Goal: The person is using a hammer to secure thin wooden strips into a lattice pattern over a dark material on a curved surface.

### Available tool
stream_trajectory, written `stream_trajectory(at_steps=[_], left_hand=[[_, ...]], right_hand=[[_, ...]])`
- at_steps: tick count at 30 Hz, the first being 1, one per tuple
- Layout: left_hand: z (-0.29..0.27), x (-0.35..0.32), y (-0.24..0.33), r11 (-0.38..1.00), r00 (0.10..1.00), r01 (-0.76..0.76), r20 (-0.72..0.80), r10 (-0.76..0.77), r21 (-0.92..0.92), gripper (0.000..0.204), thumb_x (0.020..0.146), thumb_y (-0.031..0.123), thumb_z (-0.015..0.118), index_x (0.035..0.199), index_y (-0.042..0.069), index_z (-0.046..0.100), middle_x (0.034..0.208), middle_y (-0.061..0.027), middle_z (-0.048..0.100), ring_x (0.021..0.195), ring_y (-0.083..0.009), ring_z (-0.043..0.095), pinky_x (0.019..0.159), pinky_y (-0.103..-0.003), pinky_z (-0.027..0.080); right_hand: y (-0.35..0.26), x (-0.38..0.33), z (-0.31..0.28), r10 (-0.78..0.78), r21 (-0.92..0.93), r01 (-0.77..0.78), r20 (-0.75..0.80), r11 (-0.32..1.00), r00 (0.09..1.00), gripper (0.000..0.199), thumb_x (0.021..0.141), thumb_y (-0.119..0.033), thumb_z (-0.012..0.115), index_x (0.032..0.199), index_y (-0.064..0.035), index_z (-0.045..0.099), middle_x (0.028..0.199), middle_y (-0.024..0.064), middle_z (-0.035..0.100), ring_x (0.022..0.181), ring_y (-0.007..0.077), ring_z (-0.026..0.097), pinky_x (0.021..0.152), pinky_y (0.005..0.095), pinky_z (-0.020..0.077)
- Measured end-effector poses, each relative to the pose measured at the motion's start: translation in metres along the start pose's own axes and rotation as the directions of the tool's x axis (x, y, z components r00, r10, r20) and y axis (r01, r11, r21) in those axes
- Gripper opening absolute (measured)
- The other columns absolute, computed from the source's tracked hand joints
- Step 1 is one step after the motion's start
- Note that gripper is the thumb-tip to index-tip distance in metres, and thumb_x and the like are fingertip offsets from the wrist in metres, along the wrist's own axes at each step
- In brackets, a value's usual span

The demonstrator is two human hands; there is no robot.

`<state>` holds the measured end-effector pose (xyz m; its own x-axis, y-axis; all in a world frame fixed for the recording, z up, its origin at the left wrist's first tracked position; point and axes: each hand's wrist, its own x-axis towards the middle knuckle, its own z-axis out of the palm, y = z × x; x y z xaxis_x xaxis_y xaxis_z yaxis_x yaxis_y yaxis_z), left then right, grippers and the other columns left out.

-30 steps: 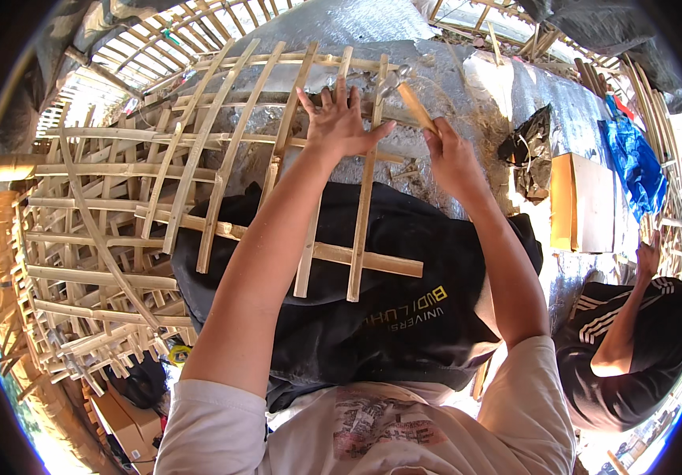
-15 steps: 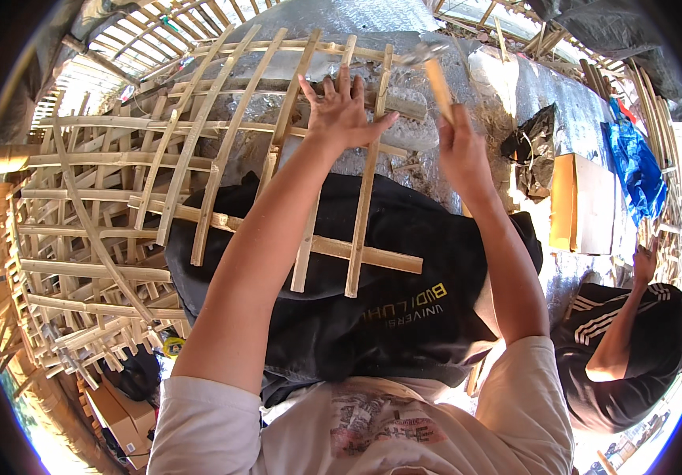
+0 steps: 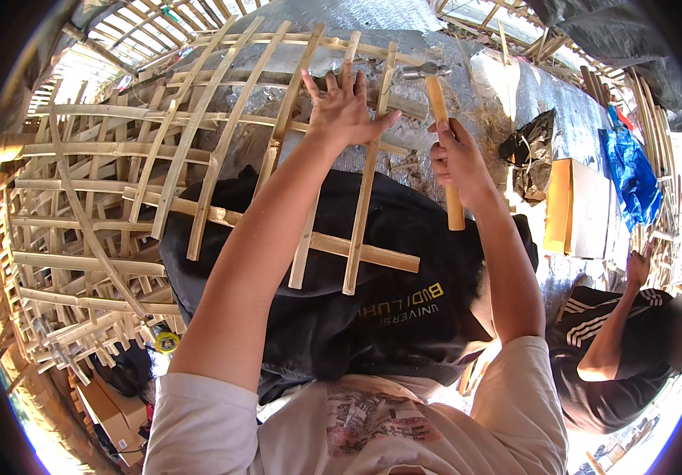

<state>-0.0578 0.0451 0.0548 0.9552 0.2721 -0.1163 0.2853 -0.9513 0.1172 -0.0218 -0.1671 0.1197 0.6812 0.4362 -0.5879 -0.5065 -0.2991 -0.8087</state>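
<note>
The lattice [image 3: 239, 119] lies over the person's lap and reaches out ahead, one edge resting on a black cloth [image 3: 317, 348]. We count about six long slats laid across several rails, their lower ends uneven. As we judge it, most of the layout is done: the slats stand spaced along the rails. Rail ends jut bare past the rightmost slat [image 3: 365, 198], so some work may be left on that side. We see no nails, and cannot tell which crossings are fixed.

The left hand [image 3: 342, 111] lies on the lattice with fingers spread wide, the thumb reaching across the rightmost slat. We cannot tell whether anything is under the palm. The right hand [image 3: 460, 158] has its fingers curled around the handle of a hammer [image 3: 436, 99], head up, near the far rail's end; we cannot tell whether the two touch.

To the left we see a pile of similar lattices [image 3: 87, 264], with a yellow tape measure [image 3: 167, 342] near its lower edge. To the right are a cardboard box [image 3: 590, 210], a blue sheet [image 3: 630, 170] and, nearer, a co-worker [image 3: 602, 396] in black.
</note>
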Motion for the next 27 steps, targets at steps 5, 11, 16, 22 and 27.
stream_trajectory(at_steps=[5, 11, 16, 22, 27], left_hand=[[0.001, 0.001, 0.000, 1.000, 1.000, -0.009, 0.008, 0.009, 0.016, 0.115, 0.082, 0.088, 0.032, 0.156, 0.001, 0.023, 0.164, -0.0232, 0.012, 0.146, -0.0501, 0.023, 0.110, -0.076, -0.009], [0.003, 0.002, 0.000, 1.000, 1.000, -0.011, -0.007, 0.011, 0.005, 0.117, 0.081, 0.090, 0.032, 0.156, 0.001, 0.024, 0.164, -0.0233, 0.012, 0.146, -0.0499, 0.024, 0.110, -0.075, -0.009], [-0.003, 0.000, 0.003, 1.000, 1.000, -0.005, 0.030, 0.005, 0.011, 0.112, 0.084, 0.086, 0.031, 0.157, 0.001, 0.022, 0.164, -0.0236, 0.012, 0.149, -0.0459, 0.020, 0.111, -0.075, -0.009], [-0.004, -0.001, 0.000, 1.000, 0.999, 0.002, 0.043, -0.003, 0.028, 0.112, 0.085, 0.086, 0.029, 0.157, 0.001, 0.020, 0.164, -0.0233, 0.010, 0.149, -0.0457, 0.019, 0.111, -0.074, -0.010], [-0.004, 0.000, 0.004, 1.000, 1.000, 0.002, 0.027, -0.002, 0.012, 0.110, 0.085, 0.085, 0.029, 0.157, 0.002, 0.021, 0.165, -0.0222, 0.011, 0.149, -0.0442, 0.020, 0.111, -0.074, -0.010]], right_hand=[[0.005, 0.003, -0.003, 0.053, 0.063, -0.058, 0.076, 0.996, 0.996, 0.023, 0.108, -0.035, 0.044, 0.106, -0.0119, 0.048, 0.069, -0.0050, 0.036, 0.050, 0.0034, 0.029, 0.044, 0.0225, 0.0250], [0.006, 0.005, -0.003, 0.044, 0.131, -0.044, 0.000, 0.990, 0.999, 0.024, 0.108, -0.035, 0.043, 0.106, -0.0116, 0.048, 0.069, -0.0056, 0.035, 0.051, 0.0034, 0.028, 0.044, 0.0217, 0.0240], [0.003, 0.001, -0.003, 0.087, 0.084, -0.093, 0.073, 0.992, 0.993, 0.023, 0.108, -0.035, 0.044, 0.107, -0.0116, 0.047, 0.069, -0.0053, 0.035, 0.051, 0.0033, 0.028, 0.043, 0.0211, 0.0242], [0.010, 0.006, -0.002, 0.095, 0.005, -0.096, 0.110, 0.995, 0.989, 0.023, 0.107, -0.034, 0.045, 0.106, -0.0120, 0.049, 0.071, -0.0055, 0.037, 0.053, 0.0028, 0.030, 0.044, 0.0217, 0.0263], [0.020, 0.024, -0.019, -0.338, -0.473, 0.232, -0.152, 0.850, 0.929, 0.022, 0.106, -0.032, 0.048, 0.110, -0.0098, 0.049, 0.068, 0.0062, 0.054, 0.050, 0.0178, 0.052, 0.044, 0.0306, 0.0374]])
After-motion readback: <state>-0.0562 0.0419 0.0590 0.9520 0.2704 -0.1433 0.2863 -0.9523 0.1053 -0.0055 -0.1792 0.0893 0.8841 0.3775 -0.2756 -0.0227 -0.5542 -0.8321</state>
